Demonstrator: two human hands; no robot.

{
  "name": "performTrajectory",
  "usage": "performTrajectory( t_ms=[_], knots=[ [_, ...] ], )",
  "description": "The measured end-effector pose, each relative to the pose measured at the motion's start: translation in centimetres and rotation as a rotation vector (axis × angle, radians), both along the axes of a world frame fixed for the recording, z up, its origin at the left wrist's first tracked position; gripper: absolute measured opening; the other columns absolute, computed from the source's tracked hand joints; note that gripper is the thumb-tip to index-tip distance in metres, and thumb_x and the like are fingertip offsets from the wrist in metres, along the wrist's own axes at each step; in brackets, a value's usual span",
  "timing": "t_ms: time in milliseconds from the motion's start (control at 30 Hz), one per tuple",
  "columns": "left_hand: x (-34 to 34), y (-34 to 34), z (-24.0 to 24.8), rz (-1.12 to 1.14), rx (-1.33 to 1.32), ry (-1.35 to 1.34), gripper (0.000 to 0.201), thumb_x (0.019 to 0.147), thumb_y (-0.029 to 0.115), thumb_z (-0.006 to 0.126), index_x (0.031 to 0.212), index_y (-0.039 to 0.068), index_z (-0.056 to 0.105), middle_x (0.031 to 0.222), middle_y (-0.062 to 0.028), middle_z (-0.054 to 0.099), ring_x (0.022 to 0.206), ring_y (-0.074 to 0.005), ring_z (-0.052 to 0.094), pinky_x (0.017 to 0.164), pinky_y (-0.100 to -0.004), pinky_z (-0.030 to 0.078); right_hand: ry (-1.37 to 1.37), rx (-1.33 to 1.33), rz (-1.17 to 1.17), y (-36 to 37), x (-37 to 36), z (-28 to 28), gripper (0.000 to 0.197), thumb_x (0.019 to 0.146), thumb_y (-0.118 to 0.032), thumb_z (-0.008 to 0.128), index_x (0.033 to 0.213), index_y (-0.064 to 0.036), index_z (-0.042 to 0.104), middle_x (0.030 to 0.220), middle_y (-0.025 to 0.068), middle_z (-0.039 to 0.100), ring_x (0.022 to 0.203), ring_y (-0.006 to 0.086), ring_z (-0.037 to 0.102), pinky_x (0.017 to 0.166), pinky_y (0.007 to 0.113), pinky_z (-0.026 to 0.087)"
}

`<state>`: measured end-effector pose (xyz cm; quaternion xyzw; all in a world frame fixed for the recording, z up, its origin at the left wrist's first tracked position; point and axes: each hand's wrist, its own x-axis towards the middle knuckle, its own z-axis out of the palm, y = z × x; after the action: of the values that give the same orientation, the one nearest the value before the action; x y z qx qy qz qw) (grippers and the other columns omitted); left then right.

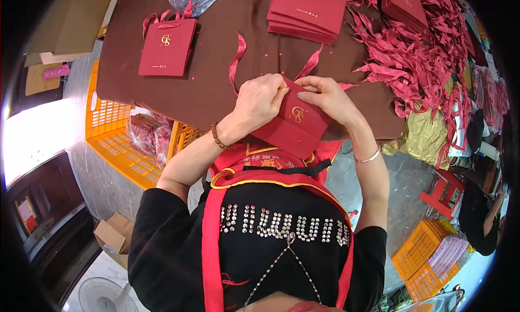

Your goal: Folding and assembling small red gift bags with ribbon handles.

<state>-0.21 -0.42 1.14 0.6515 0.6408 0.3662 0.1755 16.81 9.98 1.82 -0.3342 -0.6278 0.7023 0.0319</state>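
Between my hands, at the table's near edge, is a red paper gift bag (292, 134) with a gold emblem, tilted toward me. My left hand (258, 105) pinches the bag's upper left edge, its fingertips curled together. With the thumb on the front face and fingers behind the top edge, my right hand (329, 100) grips the upper right. A red ribbon (237, 57) trails on the cloth beyond my left hand, and another ribbon end (311, 62) rises behind the bag. Whether my fingertips also hold ribbon is hidden.
A bag with ribbon handles (167, 55) lies at the left of the brown-covered table (216, 95). Flat bags (307, 14) are stacked at the back. Loose red ribbons (401, 63) heap at the right. Orange crates (116, 141) stand below left; a red stool (443, 193) is right.
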Motion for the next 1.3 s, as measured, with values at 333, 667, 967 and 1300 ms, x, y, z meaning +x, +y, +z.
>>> performTrajectory(
  t_ms=[333, 667, 967, 1300],
  knots=[
    [0.8, -0.1, 0.2, 0.025, 0.041, 0.256, 0.011, 0.079, 0.008, 0.059, 0.075, 0.003, 0.05, 0.068, -0.0126, 0.055, 0.063, -0.0313, 0.057, 0.055, -0.0407, 0.045, 0.021, 0.127, 0.003, -0.7, -0.1, -0.1, 0.031, 0.086, -0.006, 0.057, 0.115, 0.005, 0.055, 0.101, 0.0047, 0.062, 0.093, 0.0088, 0.055, 0.083, 0.024, 0.044],
    [1.8, -0.2, 0.6, 0.009, 0.1, 0.354, 0.008, 0.077, 0.006, 0.057, 0.074, 0.004, 0.049, 0.065, -0.0117, 0.052, 0.06, -0.028, 0.056, 0.054, -0.0389, 0.046, 0.013, 0.159, -0.03, -1.4, 0.3, -0.1, 0.029, 0.086, -0.004, 0.056, 0.114, 0.0044, 0.056, 0.101, 0.0046, 0.063, 0.091, 0.0085, 0.056, 0.081, 0.023, 0.045],
    [1.3, 0.2, 0.6, -0.03, 0.068, 0.274, 0.007, 0.075, 0.005, 0.056, 0.075, 0.005, 0.049, 0.066, -0.0116, 0.052, 0.061, -0.0293, 0.055, 0.056, -0.04, 0.046, 0.071, 0.052, -0.146, -1.9, 0.7, -0.9, 0.03, 0.084, -0.007, 0.059, 0.112, 0.0046, 0.057, 0.101, 0.0093, 0.066, 0.093, 0.0132, 0.06, 0.081, 0.026, 0.047],
    [0.4, 1.3, 0.2, -0.208, 0.14, 0.118, 0.005, 0.079, 0.008, 0.059, 0.08, 0.004, 0.055, 0.072, -0.0102, 0.054, 0.068, -0.0289, 0.056, 0.059, -0.0386, 0.045, 0.023, 0.182, -0.121, -0.5, 0.9, 0.3, 0.025, 0.082, -0.006, 0.059, 0.106, 0.0032, 0.059, 0.095, 0.0108, 0.066, 0.088, 0.0146, 0.062, 0.078, 0.027, 0.048]
  ],
)
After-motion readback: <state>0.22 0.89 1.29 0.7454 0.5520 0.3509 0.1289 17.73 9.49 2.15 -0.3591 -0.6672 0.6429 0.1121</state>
